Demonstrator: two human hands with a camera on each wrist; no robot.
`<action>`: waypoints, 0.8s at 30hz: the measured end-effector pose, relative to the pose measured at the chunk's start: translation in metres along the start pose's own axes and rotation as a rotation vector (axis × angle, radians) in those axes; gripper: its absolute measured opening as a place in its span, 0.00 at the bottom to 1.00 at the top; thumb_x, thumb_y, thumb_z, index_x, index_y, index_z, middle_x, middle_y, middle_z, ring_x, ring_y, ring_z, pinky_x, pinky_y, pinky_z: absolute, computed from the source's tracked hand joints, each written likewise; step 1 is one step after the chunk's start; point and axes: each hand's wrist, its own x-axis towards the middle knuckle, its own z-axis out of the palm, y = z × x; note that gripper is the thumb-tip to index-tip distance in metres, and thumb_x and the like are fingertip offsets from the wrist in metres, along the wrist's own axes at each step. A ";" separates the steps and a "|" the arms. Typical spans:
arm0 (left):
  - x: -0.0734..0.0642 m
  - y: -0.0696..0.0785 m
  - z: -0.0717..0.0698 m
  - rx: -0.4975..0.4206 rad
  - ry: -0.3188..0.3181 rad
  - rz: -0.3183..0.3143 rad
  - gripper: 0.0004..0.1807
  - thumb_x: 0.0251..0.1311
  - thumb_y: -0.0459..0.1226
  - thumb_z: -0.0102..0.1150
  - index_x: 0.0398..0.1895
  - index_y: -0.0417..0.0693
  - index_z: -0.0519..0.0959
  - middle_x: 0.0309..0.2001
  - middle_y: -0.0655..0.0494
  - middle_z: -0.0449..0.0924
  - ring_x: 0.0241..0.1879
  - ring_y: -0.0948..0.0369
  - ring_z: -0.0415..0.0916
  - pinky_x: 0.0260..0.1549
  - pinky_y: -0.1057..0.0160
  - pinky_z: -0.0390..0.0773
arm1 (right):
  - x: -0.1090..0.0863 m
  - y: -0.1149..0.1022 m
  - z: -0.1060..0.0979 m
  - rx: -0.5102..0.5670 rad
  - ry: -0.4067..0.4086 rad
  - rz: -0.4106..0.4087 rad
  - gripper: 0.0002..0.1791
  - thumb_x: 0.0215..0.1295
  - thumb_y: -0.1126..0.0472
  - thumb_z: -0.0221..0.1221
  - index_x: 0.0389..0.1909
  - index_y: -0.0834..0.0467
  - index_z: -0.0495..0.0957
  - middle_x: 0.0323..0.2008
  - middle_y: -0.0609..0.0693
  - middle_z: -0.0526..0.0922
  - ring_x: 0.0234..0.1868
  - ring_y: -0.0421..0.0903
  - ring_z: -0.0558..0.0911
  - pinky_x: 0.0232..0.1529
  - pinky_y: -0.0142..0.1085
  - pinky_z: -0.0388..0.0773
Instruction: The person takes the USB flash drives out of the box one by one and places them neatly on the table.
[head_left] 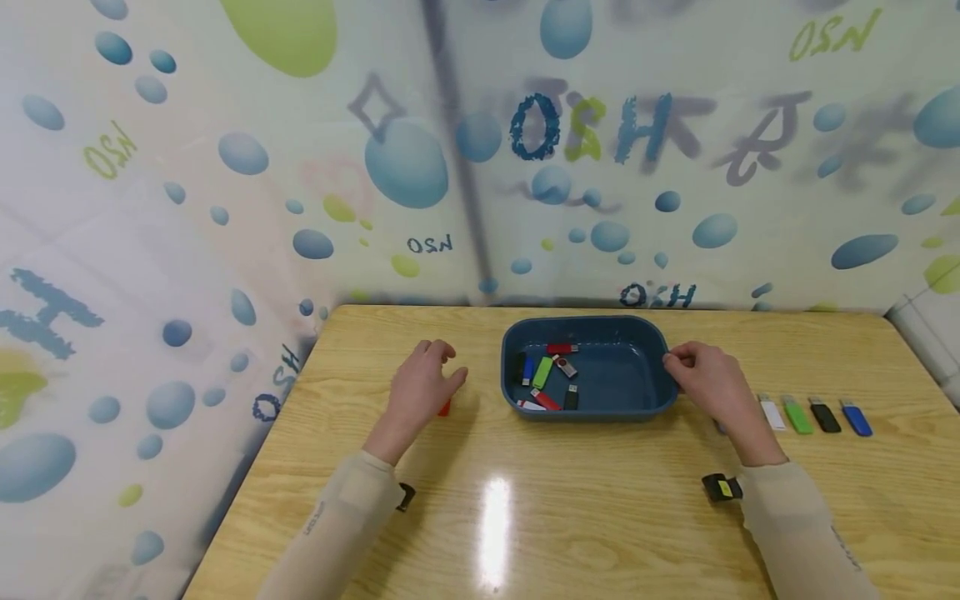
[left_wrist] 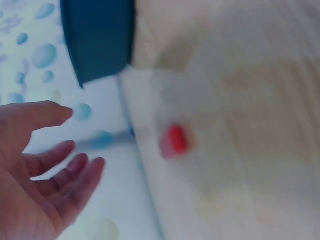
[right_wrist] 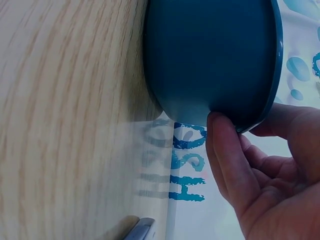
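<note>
Dark-blue tub (head_left: 618,379) sits near the far edge of the desk (head_left: 600,508), USB flash drives (head_left: 543,372) inside; my right hand (head_left: 708,387) pinches its rim (right_wrist: 278,60) on the side facing the desk's right edge. My left hand (head_left: 420,383), thumb and fingers loosely spread, hovers near a small red object (left_wrist: 177,140) toward the left edge.

a hand could pass along the table (head_left: 600,500) in front of the bin (head_left: 600,414), or between its left end and the left hand (head_left: 422,379); the right hand (head_left: 707,382) blocks its right end, usb sticks (head_left: 825,416) lying beyond.
</note>
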 end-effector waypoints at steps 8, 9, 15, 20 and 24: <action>0.006 0.055 0.003 -0.079 0.060 0.188 0.12 0.68 0.40 0.67 0.48 0.43 0.84 0.44 0.49 0.82 0.42 0.54 0.80 0.44 0.53 0.83 | 0.000 0.003 0.002 0.004 0.016 -0.016 0.24 0.78 0.55 0.53 0.56 0.74 0.77 0.37 0.62 0.86 0.30 0.48 0.84 0.32 0.40 0.80; 0.007 0.061 0.005 -0.077 0.044 0.205 0.12 0.68 0.40 0.67 0.49 0.43 0.84 0.44 0.50 0.82 0.43 0.54 0.80 0.44 0.54 0.83 | 0.000 0.004 0.003 0.007 0.016 -0.020 0.24 0.78 0.55 0.53 0.56 0.74 0.77 0.38 0.63 0.86 0.30 0.48 0.85 0.32 0.40 0.80; 0.014 0.095 0.018 -0.038 -0.094 0.290 0.14 0.71 0.43 0.64 0.50 0.44 0.85 0.47 0.50 0.83 0.43 0.56 0.80 0.45 0.55 0.83 | 0.001 0.002 0.004 0.007 0.021 -0.012 0.23 0.78 0.55 0.53 0.54 0.74 0.78 0.37 0.62 0.86 0.31 0.49 0.85 0.32 0.41 0.80; 0.022 0.113 0.035 0.043 -0.196 0.308 0.19 0.72 0.51 0.61 0.50 0.46 0.86 0.46 0.52 0.84 0.39 0.60 0.79 0.39 0.61 0.82 | 0.000 0.001 0.003 0.002 0.022 -0.008 0.23 0.78 0.55 0.53 0.53 0.74 0.78 0.35 0.61 0.86 0.30 0.48 0.84 0.32 0.40 0.79; 0.026 0.126 0.049 0.146 -0.258 0.304 0.20 0.72 0.55 0.60 0.50 0.50 0.86 0.46 0.56 0.84 0.39 0.61 0.80 0.37 0.63 0.82 | 0.000 0.001 0.002 0.001 0.024 -0.008 0.23 0.78 0.56 0.54 0.53 0.75 0.78 0.34 0.61 0.86 0.30 0.48 0.84 0.31 0.40 0.79</action>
